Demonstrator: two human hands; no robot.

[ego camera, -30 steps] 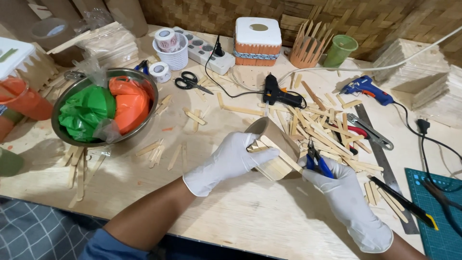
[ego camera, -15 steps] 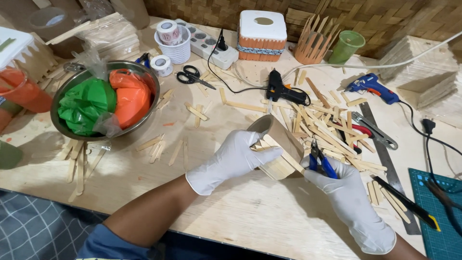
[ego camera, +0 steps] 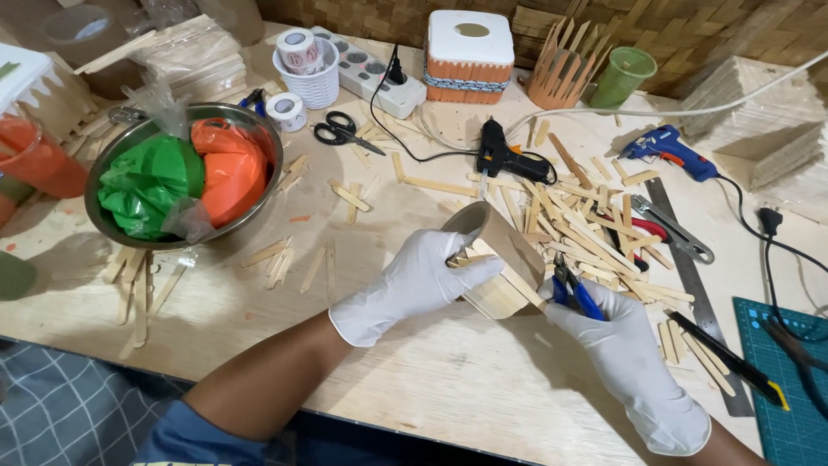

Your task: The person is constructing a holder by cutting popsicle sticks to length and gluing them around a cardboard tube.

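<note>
1. The cardboard tube (ego camera: 493,255), partly clad in flat wooden sticks, was held tilted just above the plywood tabletop (ego camera: 414,380), mouth turned up and away, probably so the clad side faced the person.
2. The gloved left hand (ego camera: 414,285) was wrapped round the tube, fingers curled over the glued sticks, apparently to press them flat.
3. The gloved right hand (ego camera: 625,358) was closed on the blue-handled pliers (ego camera: 573,295), whose tip was touching the tube's lower stick edge; whether a stick was pinched could not be told.
4. The loose wooden sticks (ego camera: 586,233) were heaped just beyond the tube, within easy reach.
5. The black glue gun (ego camera: 509,160) was lying near the heap, the blue glue gun (ego camera: 668,151) further right, both corded.
6. The steel bowl (ego camera: 185,177) with green and orange bags was standing well apart at left.
7. Against the earlier frames, both grips were unchanged; the tube was sitting slightly lower in view, and the pliers were kept at its side.
</note>
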